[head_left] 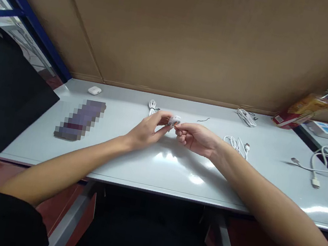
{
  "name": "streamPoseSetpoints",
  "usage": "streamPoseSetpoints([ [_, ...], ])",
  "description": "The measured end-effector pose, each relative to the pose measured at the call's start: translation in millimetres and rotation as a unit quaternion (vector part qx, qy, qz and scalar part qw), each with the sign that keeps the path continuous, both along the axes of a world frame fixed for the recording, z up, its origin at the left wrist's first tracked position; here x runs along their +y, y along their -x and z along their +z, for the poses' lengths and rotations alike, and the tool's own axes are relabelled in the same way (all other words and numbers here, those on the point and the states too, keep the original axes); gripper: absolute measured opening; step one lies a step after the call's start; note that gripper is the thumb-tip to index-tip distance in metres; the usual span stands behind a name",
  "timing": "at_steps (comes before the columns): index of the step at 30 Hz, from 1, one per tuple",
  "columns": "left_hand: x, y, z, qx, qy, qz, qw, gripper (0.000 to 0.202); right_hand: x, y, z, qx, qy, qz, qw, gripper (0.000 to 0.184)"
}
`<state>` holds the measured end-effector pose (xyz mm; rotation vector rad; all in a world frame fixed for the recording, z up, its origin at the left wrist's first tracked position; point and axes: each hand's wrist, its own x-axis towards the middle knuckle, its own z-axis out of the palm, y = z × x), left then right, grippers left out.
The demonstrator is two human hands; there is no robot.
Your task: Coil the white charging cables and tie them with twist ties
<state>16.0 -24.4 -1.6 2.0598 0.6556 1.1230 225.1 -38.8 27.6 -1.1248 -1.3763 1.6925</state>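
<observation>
Above the middle of the table, my left hand (151, 130) grips a small white coil (174, 120), which looks like a tightly wound cable. My right hand (194, 138) is closed in a pinch at the coil's lower right side, where a small orange piece shows between the fingertips. Exactly what the right fingertips pinch is too small to make out. Just behind my left hand lies a bundled white cable (152, 106) with a dark tie. A thin black twist tie (203, 120) rests behind my right hand.
Two more white cables, one coiled (246, 117) and one looser (237, 146), lie to the right. A white earbud case (94, 91) and a blurred-out dark object (80, 120) are at left. Farther right are a drink bottle (308, 106) and a loose cable (312, 168).
</observation>
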Motion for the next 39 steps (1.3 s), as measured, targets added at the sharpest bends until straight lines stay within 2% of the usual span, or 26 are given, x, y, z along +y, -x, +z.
streamPoseSetpoints([
  [2,2,0,1.3,-0.036,0.075,0.005,0.996,0.036,1,-2,-1.4,-0.021,-0.053,-0.018,0.998,0.021],
  [4,5,1,2.7,-0.069,0.164,0.004,0.984,0.046,1,-5,-3.8,-0.077,-0.171,-0.045,0.981,0.017],
  [5,6,2,3.3,-0.081,0.210,0.001,0.974,0.050,2,-8,-5.2,-0.122,-0.252,-0.054,0.959,0.016],
  [6,8,2,3.7,-0.093,0.252,-0.004,0.963,0.053,2,-10,-6.6,-0.174,-0.339,-0.060,0.923,0.018],
  [8,10,4,3.9,-0.109,0.318,-0.021,0.941,0.058,4,-14,-9.1,-0.274,-0.497,-0.054,0.821,0.024],
  [10,11,5,3.8,-0.114,0.352,-0.046,0.928,0.058,5,-16,-10.9,-0.343,-0.589,-0.034,0.731,0.022],
  [11,11,5,3.8,-0.112,0.361,-0.059,0.924,0.057,5,-17,-11.3,-0.365,-0.611,-0.024,0.702,0.021],
  [14,10,6,5.0,-0.104,0.384,-0.075,0.915,0.051,5,-17,-10.8,-0.401,-0.638,0.000,0.657,0.024],
  [18,8,6,7.2,-0.091,0.410,-0.073,0.905,0.042,5,-17,-8.5,-0.412,-0.662,0.026,0.626,0.035],
  [22,8,7,7.0,-0.084,0.417,-0.084,0.901,0.044,6,-15,-12.8,-0.394,-0.678,0.009,0.621,0.023],
  [27,7,5,2.9,-0.091,0.425,-0.056,0.899,0.059,7,-9,-23.2,-0.379,-0.666,-0.026,0.642,0.015],
  [29,7,4,1.3,-0.090,0.426,-0.046,0.899,0.062,7,-7,-25.1,-0.381,-0.677,-0.023,0.629,0.016],
  [32,6,3,0.2,-0.088,0.421,-0.039,0.902,0.065,7,-6,-24.7,-0.387,-0.714,-0.023,0.583,0.017],
  [37,5,1,0.9,-0.095,0.423,-0.041,0.900,0.062,5,-8,-17.7,-0.422,-0.781,-0.017,0.461,0.022],
  [39,4,0,1.7,-0.101,0.428,-0.026,0.898,0.060,3,-8,-14.7,-0.433,-0.787,-0.007,0.439,0.024],
])
